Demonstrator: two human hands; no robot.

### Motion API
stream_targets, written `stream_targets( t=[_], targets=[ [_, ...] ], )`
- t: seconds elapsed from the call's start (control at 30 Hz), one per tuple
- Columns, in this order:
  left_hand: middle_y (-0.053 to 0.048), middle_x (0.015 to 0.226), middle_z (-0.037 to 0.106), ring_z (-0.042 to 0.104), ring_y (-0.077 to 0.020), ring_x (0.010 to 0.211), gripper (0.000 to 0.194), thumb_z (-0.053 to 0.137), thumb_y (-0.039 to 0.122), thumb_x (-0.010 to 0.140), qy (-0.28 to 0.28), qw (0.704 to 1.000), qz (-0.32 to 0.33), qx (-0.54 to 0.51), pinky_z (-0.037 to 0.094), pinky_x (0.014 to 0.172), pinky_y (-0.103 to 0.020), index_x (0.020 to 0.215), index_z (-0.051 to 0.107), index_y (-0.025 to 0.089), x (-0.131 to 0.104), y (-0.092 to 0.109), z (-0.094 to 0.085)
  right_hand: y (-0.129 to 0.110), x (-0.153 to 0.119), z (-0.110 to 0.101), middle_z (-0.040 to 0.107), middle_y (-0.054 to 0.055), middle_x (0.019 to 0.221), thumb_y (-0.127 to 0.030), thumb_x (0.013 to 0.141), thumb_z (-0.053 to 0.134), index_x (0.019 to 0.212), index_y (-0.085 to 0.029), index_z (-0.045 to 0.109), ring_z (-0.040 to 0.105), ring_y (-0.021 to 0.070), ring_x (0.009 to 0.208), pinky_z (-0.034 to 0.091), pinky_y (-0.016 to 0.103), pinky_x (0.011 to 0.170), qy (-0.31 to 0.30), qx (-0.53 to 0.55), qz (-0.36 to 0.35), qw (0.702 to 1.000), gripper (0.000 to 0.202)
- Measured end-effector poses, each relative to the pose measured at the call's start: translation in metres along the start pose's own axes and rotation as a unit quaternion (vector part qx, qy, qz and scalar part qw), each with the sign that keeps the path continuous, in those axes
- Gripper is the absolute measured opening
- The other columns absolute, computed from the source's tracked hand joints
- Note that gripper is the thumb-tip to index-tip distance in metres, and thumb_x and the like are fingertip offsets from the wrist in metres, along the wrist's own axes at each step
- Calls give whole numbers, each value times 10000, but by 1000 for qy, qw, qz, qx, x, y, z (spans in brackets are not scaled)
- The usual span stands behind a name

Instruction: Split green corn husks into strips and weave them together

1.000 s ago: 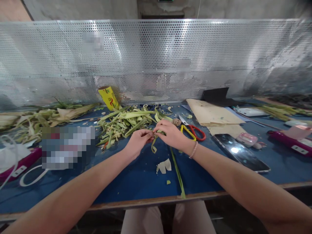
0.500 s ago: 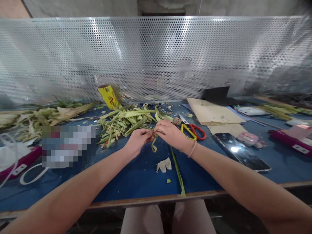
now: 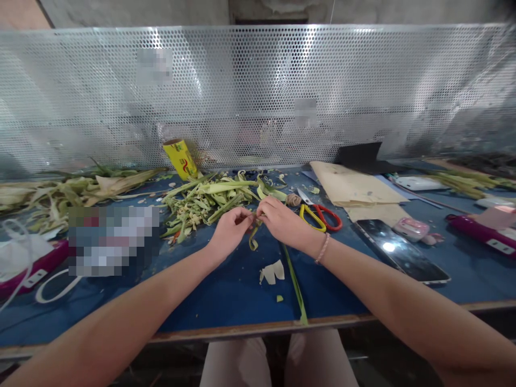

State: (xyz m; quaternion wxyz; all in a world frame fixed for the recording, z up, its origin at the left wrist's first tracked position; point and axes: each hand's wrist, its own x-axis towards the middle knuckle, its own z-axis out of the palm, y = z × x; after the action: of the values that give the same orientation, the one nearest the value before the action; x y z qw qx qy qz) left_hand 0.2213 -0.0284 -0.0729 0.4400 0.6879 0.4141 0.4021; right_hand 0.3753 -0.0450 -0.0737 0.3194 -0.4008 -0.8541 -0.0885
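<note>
My left hand (image 3: 231, 230) and my right hand (image 3: 280, 221) meet over the middle of the blue table, fingers pinched together. Between them is a thin green leaf strip (image 3: 253, 242), whose curled end dangles below the fingertips; the rest is hidden by the fingers. Just behind lies a heap of pale green husk pieces (image 3: 209, 199). Under my right wrist a long green leaf blade (image 3: 295, 285) runs to the table's front edge. Nearby are two pale husk scraps (image 3: 272, 272) and a small green bit (image 3: 279, 298).
Scissors with yellow and red handles (image 3: 318, 216) lie beside a twine ball (image 3: 293, 200). A phone (image 3: 401, 251), a pink case (image 3: 411, 228) and brown paper (image 3: 357, 185) are on the right. A yellow tube (image 3: 180, 159) stands before the perforated metal screen (image 3: 258, 80). Dried husks (image 3: 80, 193) lie left.
My two hands have drawn slightly apart at the fingertips, and the left wrist has turned a little. The dangling strip end has shifted slightly. Things on the table stay put.
</note>
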Motion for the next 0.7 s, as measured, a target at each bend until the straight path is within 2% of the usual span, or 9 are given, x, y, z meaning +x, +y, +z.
stream_targets(
  t=[0.2, 0.43, 0.57, 0.7],
  targets=[
    [35, 566, 499, 473, -87, 523, 72, 504, 231, 701, -20, 999, 11, 40, 387, 523, -219, 665, 490, 169, -1, 5, 0, -4, 0, -3, 472, 59, 805, -69, 770, 428, 751, -164, 446, 472, 156, 767, 431, 304, 721, 12, 72, 56, 996, 98],
    [8, 659, 534, 508, -107, 615, 85, 513, 244, 694, -21, 996, 36, 77, 401, 587, -232, 692, 499, 161, -2, 6, -1, -10, 0, -5, 510, 27, 712, -102, 716, 485, 684, -166, 467, 484, 129, 665, 419, 266, 632, 6, 92, 132, 987, 73],
    [8, 648, 534, 503, -115, 608, 65, 508, 231, 699, 4, 991, 54, 122, 397, 590, -243, 696, 510, 166, -2, 4, -2, -11, 1, -6, 500, 16, 660, -101, 693, 494, 637, -168, 460, 480, 125, 632, 415, 264, 618, 11, 87, 141, 986, 94],
    [9, 636, 541, 506, -113, 598, 51, 501, 208, 707, 5, 989, 56, 140, 396, 577, -236, 679, 513, 167, -3, 4, -2, -10, 1, -3, 502, 25, 693, -89, 694, 481, 673, -164, 471, 487, 129, 652, 422, 267, 631, 22, 93, 136, 986, 78]
  ],
)
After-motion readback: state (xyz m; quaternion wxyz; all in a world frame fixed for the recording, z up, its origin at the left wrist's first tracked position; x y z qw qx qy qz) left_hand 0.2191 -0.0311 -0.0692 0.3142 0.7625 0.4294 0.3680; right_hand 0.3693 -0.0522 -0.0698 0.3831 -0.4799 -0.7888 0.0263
